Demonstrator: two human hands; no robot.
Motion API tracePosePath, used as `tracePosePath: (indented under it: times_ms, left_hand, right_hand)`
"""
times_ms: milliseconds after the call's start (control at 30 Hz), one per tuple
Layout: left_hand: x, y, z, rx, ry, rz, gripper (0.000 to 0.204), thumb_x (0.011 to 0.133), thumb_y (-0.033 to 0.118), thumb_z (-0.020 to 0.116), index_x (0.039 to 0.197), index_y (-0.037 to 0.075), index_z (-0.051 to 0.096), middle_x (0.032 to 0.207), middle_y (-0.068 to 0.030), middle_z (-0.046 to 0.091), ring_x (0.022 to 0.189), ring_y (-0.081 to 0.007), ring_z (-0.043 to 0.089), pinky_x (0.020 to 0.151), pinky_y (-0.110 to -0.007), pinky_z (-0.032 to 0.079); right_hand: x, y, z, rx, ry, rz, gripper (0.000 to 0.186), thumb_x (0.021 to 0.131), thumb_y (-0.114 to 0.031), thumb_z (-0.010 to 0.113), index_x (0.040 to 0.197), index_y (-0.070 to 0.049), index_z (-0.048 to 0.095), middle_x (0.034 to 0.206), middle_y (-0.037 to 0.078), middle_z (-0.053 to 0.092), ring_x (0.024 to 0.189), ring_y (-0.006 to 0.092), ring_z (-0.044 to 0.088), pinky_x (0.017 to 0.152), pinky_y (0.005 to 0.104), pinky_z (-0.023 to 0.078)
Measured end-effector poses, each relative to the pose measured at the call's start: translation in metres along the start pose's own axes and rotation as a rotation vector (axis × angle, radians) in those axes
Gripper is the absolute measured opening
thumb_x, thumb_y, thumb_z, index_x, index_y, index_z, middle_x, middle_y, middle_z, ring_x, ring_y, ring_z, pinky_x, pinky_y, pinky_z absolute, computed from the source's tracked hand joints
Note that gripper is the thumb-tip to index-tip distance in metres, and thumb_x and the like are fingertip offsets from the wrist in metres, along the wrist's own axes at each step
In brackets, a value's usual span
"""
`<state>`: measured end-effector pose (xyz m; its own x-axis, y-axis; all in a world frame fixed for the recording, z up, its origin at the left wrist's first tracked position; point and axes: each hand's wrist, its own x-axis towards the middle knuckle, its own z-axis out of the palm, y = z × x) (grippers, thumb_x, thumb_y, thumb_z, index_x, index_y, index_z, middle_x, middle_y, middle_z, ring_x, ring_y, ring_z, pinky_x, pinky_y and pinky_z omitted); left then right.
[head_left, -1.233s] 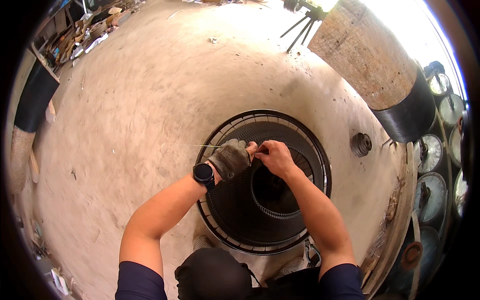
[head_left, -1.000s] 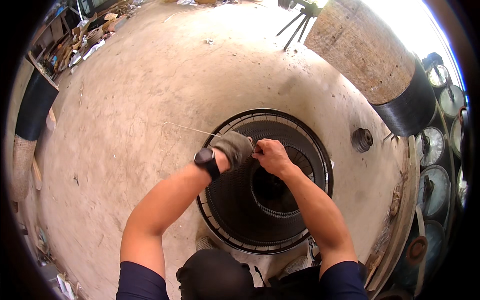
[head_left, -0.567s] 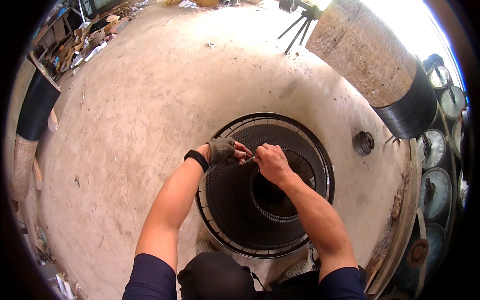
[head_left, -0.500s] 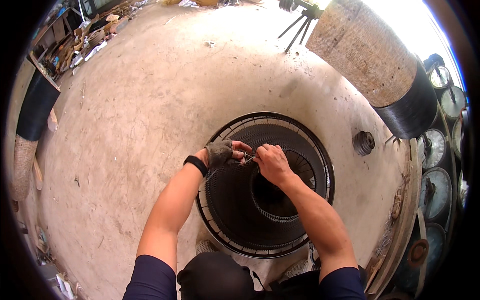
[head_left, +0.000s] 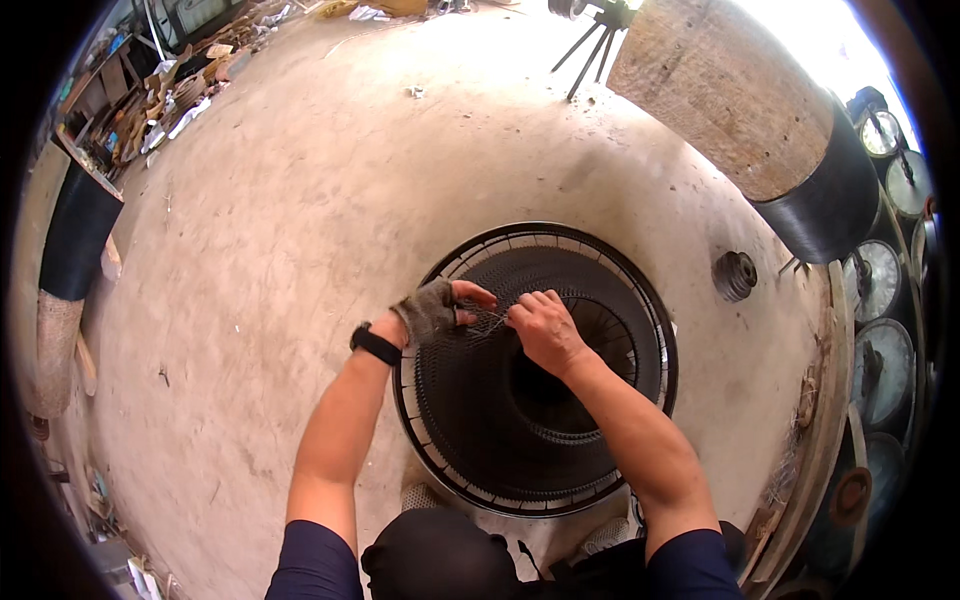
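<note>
A wide coil of black toothed wire (head_left: 460, 420) lies in a round spoked rim (head_left: 405, 440) on the floor at my feet. Over its far left part, both hands meet at a thin, pale twisted wire (head_left: 488, 322). My left hand (head_left: 440, 308), in a grey fingerless glove, holds the wire loosely between thumb and fingers. My bare right hand (head_left: 545, 328) pinches the wire's other side, its fingers bent together. Exactly where the fingertips grip is too small to make out. Below the right hand is the coil's dark round opening (head_left: 545, 385).
Right of the coil, a small grooved black spool (head_left: 735, 276) sits on the floor. A large tan and black roller (head_left: 740, 100) stands beyond it. Several round-ended drums (head_left: 882, 370) line the right side behind a wooden beam (head_left: 825, 420). Scrap (head_left: 175, 105) is heaped at far left.
My left hand has shifted slightly left, its fingers a little more spread. The right hand stays almost in place, still pinching the wire. The whole view has turned slightly.
</note>
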<state>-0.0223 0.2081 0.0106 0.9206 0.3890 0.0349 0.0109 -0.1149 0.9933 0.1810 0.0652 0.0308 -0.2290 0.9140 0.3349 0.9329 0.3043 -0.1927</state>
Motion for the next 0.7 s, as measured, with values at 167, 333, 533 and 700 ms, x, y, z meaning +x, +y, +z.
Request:
tracePosePath:
  times_ms: [167, 333, 533, 700]
  left_hand:
    - [0.053, 0.032, -0.008, 0.916, -0.134, 0.218, 0.030, 0.080, -0.003, 0.063, 0.104, 0.011, 0.074, 0.092, -0.0106, 0.069, 0.088, -0.0299, 0.068, 0.078, -0.038, 0.055]
    - [0.037, -0.020, -0.011, 0.036, 0.022, -0.156, 0.013, 0.088, -0.004, 0.067, 0.097, 0.004, 0.073, 0.091, -0.0048, 0.072, 0.084, -0.0162, 0.068, 0.077, -0.029, 0.055]
    - [-0.014, -0.033, 0.043, -0.299, 0.371, -0.188, 0.017, 0.090, 0.010, 0.078, 0.103, 0.004, 0.069, 0.095, -0.0018, 0.072, 0.088, -0.0088, 0.063, 0.084, -0.026, 0.052]
    - [-0.014, -0.032, 0.076, -0.243, 0.671, -0.091, 0.018, 0.088, 0.015, 0.081, 0.094, 0.005, 0.068, 0.090, -0.0016, 0.072, 0.083, -0.0086, 0.063, 0.075, -0.027, 0.052]
  right_hand:
    - [-0.004, 0.001, -0.001, -0.022, 0.023, -0.073, 0.008, 0.085, -0.010, 0.070, 0.083, -0.009, 0.061, 0.084, 0.006, 0.059, 0.085, 0.0268, 0.060, 0.081, 0.0400, 0.046]
    - [-0.007, 0.002, 0.010, 0.006, 0.193, 0.072, 0.013, 0.083, -0.010, 0.069, 0.078, -0.008, 0.057, 0.082, 0.008, 0.057, 0.084, 0.0277, 0.060, 0.079, 0.0396, 0.046]
    - [-0.011, -0.013, 0.020, 0.027, 0.274, 0.229, 0.013, 0.084, -0.011, 0.070, 0.078, -0.007, 0.058, 0.079, 0.010, 0.057, 0.078, 0.0288, 0.060, 0.075, 0.0397, 0.046]
    - [-0.007, -0.018, 0.026, 0.051, 0.284, 0.263, 0.014, 0.084, -0.011, 0.070, 0.078, -0.007, 0.059, 0.079, 0.010, 0.058, 0.079, 0.0300, 0.061, 0.074, 0.0412, 0.046]
